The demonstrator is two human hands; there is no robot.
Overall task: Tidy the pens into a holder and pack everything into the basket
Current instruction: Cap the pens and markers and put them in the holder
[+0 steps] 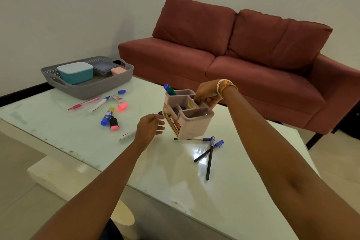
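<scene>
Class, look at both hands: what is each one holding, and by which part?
Right hand grips the tilted pen holder by its far rim. Left hand holds nothing.

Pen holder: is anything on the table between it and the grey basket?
Yes. Loose markers, a pink highlighter cap and an eraser lie between the pen holder and the grey basket.

A beige plastic compartment holder (191, 121) bears a brown label, the grey perforated plastic basket (87, 82) holds a teal white-lidded box (76, 73) and a pink box (118, 70), while blue-capped dark pens (209, 154) lie on the glossy white table (58, 128) before a brick-red sofa (243, 60).
</scene>
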